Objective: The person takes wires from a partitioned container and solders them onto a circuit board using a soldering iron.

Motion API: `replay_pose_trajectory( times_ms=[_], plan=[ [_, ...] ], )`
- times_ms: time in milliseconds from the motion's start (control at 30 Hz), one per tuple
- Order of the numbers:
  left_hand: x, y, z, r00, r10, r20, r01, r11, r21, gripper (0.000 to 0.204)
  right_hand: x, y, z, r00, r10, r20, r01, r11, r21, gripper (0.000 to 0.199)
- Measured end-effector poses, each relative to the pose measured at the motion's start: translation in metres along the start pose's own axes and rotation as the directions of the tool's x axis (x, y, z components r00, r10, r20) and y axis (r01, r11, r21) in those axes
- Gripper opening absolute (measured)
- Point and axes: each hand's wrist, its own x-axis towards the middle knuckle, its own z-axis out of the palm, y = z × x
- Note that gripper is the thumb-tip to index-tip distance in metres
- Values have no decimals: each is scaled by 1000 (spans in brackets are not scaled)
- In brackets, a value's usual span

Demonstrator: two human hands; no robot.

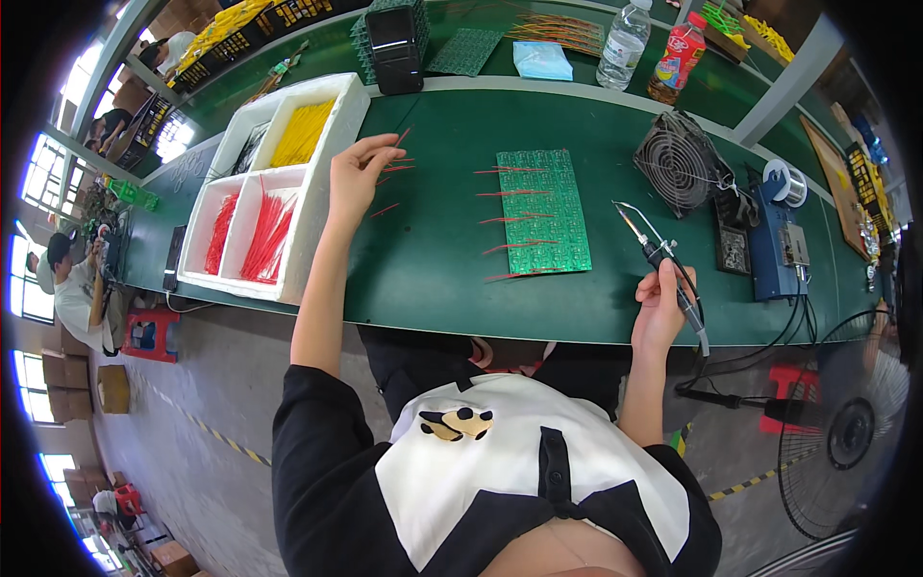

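In the head view, the right hand (661,304) closes round a soldering iron (655,254) low down, likely for safe control. The left hand (360,175) pinches a red wire (405,136), with loose wires (386,210) beside it, probably laid within reach. The circuit board (564,216) lies between the hands.

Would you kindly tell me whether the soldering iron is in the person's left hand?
No, the right hand holds the soldering iron, beside the green circuit board.
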Motion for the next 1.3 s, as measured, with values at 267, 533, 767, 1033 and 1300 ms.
replay_pose_trajectory(
  times_ms=[267, 533, 767, 1033, 1300],
  plan=[
    [-50, 0, -9, 981, 139, -132, -111, 973, 201, 13, 0, -2, -1, 999, 21, -24, -22, 1000, -14, 14],
    [-83, -18, 2, 971, -205, -122, 192, 976, -106, 14, 2, -1, -1, 1000, 4, -17, -4, 1000, -5, 14],
    [-85, -15, -5, 977, -201, -65, 208, 970, 129, 10, 0, 1, 2, 1000, 15, -16, -15, 1000, 6, 14],
    [-55, 9, -22, 955, 283, 87, -241, 573, 783, 8, 0, -1, -1, 1000, 5, -14, -6, 1000, -18, 12],
    [-38, 5, -11, 939, 171, 299, -339, 303, 891, 5, 0, 0, 0, 1000, 11, -12, -11, 1000, -6, 12]
  ],
)
